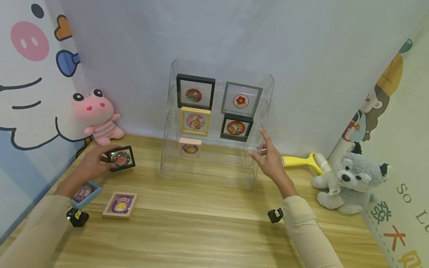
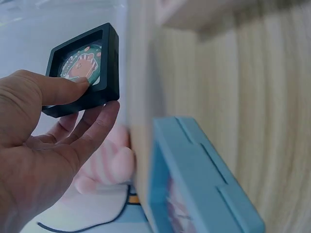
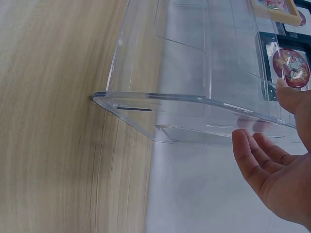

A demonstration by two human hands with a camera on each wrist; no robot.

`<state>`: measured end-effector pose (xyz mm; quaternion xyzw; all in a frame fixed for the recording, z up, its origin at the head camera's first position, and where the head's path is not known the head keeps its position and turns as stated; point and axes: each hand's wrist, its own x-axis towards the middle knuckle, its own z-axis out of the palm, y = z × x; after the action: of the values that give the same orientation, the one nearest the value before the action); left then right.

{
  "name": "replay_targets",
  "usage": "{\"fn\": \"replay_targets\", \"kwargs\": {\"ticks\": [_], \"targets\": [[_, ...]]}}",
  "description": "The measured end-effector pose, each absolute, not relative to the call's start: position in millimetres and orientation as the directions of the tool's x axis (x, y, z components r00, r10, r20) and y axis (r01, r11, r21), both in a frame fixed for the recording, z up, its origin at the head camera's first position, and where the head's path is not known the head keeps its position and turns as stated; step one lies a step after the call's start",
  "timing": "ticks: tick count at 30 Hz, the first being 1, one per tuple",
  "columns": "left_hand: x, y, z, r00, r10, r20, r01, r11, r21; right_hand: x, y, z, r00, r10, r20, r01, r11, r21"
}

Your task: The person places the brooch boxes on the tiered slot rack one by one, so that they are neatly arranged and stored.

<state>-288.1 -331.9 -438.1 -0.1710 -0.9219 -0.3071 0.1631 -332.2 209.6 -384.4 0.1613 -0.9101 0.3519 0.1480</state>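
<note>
Left hand (image 1: 95, 163) pinched a small square black-framed picture (image 1: 121, 158), thumb on its face and fingers beneath, just above the wooden table (image 1: 214, 227) at far left. To its right stood the clear acrylic tiered display stand (image 1: 214, 169). Right hand (image 1: 272, 160), fingers spread and holding nothing, hovered beside the stand's right wall, nearer the stand than the left.
</note>
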Motion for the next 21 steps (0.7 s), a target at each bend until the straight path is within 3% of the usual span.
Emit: {"fn": "replay_targets", "kwargs": {"ticks": [7, 21], "targets": [[-275, -311, -416, -0.884, 0.272, 0.380, 0.449, 0.719, 0.530, -332, 209, -384, -0.905, -0.192, 0.381, -0.396, 0.706, -0.587], [-263, -257, -373, -0.784, 0.412, 0.464, 0.611, 0.640, 0.465, -333, 209, -384, -0.905, -0.188, 0.381, -0.394, 0.704, -0.590]]}}
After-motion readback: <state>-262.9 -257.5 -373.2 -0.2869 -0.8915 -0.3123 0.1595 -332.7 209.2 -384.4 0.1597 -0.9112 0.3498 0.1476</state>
